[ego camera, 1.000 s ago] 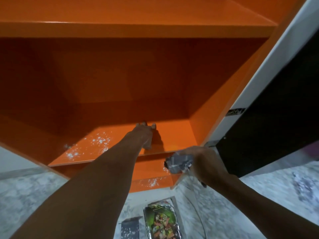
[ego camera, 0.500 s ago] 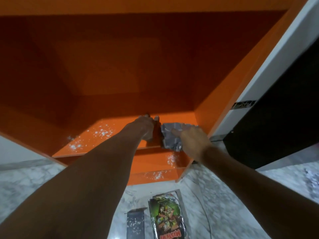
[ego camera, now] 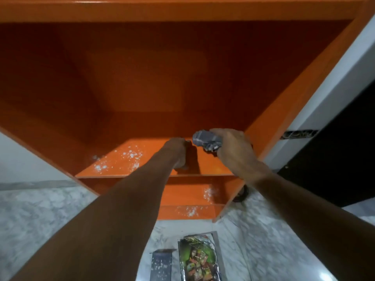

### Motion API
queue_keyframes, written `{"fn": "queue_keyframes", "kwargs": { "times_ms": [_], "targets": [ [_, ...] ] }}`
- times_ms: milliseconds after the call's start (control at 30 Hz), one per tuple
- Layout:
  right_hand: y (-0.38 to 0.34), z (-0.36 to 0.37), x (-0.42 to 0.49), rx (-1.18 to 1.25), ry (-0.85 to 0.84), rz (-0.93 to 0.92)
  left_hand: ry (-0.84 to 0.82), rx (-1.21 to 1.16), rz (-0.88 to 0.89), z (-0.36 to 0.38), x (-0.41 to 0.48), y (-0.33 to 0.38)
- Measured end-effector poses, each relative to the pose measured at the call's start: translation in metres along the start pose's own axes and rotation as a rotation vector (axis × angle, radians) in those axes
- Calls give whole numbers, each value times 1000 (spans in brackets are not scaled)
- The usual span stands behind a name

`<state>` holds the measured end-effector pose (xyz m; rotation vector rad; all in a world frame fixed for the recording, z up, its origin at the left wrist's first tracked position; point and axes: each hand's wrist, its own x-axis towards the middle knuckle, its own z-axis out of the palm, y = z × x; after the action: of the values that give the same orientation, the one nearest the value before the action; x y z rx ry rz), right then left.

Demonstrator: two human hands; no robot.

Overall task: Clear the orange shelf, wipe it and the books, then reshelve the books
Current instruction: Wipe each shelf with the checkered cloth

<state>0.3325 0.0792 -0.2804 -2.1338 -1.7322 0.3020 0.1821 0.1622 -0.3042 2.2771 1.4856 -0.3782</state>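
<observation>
The orange shelf (ego camera: 142,167) holds no books; white specks are scattered over the left part of its board. My left hand (ego camera: 178,153) rests on the board near the middle with its fingers curled, and I cannot see whether anything is in it. Right beside it, my right hand (ego camera: 233,151) is shut on a crumpled grey cloth (ego camera: 205,139), held just above the board's right part, near the side wall. Two books lie on the floor below: one with a green cover (ego camera: 197,258) and a dark one (ego camera: 161,264) speckled white.
Lower orange boards (ego camera: 188,195) also carry white specks. A black panel (ego camera: 334,159) and a white wall strip stand right of the shelf. A dark cable (ego camera: 242,194) lies at the shelf's right foot. The floor (ego camera: 40,216) is grey marble.
My right hand has carried the cloth up from below the shelf edge and into the compartment, beside my left hand. The left hand has stayed on the board.
</observation>
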Motion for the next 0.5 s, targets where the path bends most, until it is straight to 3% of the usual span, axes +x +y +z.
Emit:
{"fn": "queue_keyframes", "kwargs": {
  "times_ms": [167,267,367,500],
  "targets": [
    [17,52,52,-219,-347,103,160,16,-43,18,-2,-30],
    [19,74,48,-275,-199,74,157,26,0,19,2,-49],
    [9,82,14,-205,13,-80,130,104,57,12,4,-51],
    [-7,104,-52,-48,28,-226,126,116,150,-10,-3,-57]
  ]
}}
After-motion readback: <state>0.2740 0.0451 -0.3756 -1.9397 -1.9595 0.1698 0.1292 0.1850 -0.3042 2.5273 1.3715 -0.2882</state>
